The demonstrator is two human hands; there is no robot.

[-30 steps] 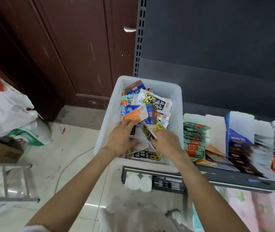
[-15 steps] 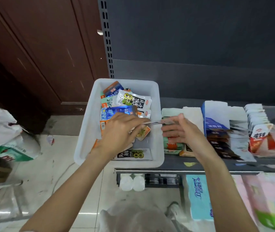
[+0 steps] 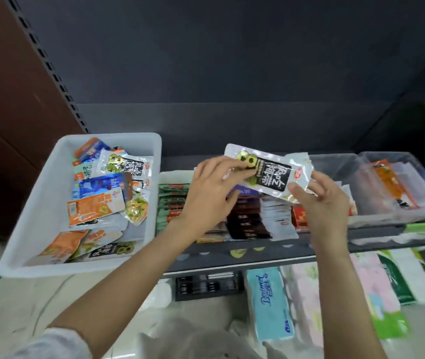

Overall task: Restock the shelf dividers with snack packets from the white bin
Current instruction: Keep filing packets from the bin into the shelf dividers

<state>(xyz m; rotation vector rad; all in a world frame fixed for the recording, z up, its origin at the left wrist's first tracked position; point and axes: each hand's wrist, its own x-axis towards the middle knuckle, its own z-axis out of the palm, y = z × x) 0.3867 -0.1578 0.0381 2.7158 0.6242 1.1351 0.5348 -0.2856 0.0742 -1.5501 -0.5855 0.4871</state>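
Not much to say about your getup here. Both your forearms are bare right down to the wrist, no watch, no bands, no gloves on your left hand (image 3: 212,187) or your right hand (image 3: 321,200). Only clothing showing is a pale, whitish sleeve (image 3: 58,343) on your left arm, ending around the elbow. Fingers (image 3: 300,194) look plain too, short nails, no rings.

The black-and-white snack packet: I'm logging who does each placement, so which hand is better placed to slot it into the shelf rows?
Probably the right hand. It pinches the packet at the end farthest from the white bin, above the shelf rows. The left hand holds the bin-side end.
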